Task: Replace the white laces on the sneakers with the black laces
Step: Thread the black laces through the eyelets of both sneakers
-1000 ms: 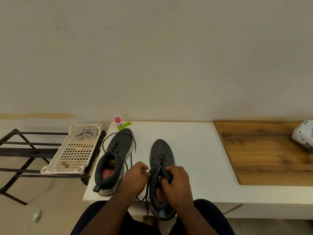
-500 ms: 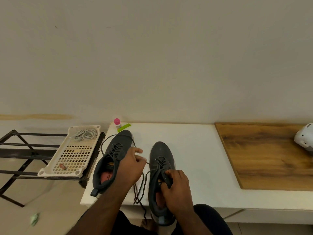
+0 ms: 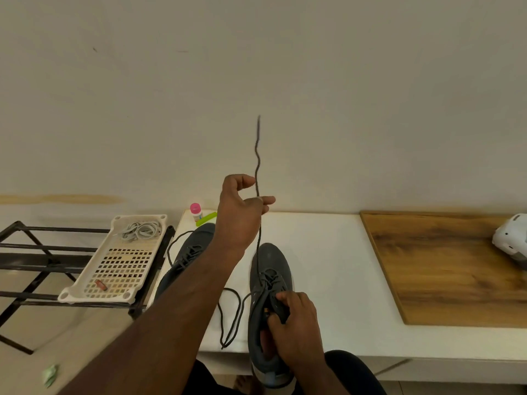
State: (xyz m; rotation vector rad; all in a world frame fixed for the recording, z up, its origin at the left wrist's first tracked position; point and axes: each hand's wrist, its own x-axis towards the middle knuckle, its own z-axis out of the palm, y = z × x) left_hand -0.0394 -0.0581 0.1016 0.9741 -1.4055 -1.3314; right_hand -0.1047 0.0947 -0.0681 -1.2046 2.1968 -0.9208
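Two dark grey sneakers lie on a white table (image 3: pixel 328 252). The right sneaker (image 3: pixel 271 269) carries a black lace (image 3: pixel 258 166). My left hand (image 3: pixel 242 206) is raised above the table and pinches that lace, whose free end whips upward past the fingers. The lace's other end loops on the table left of the shoe. My right hand (image 3: pixel 296 326) grips the right sneaker's tongue near the collar. The left sneaker (image 3: pixel 191 252) sits partly behind my left forearm, with black laces in it. White laces (image 3: pixel 141 230) lie bundled in a white perforated tray (image 3: pixel 119 266).
The tray rests on a black metal rack (image 3: pixel 25 266) left of the table. A pink-capped bottle (image 3: pixel 196 211) and a green item (image 3: pixel 206 218) stand at the table's back left. A wooden board (image 3: pixel 445 266) covers the right side, with a white device (image 3: pixel 512 238) on it.
My left hand rose from beside the right sneaker to well above the table, drawing the black lace up and through. My right hand stayed on the sneaker's tongue.
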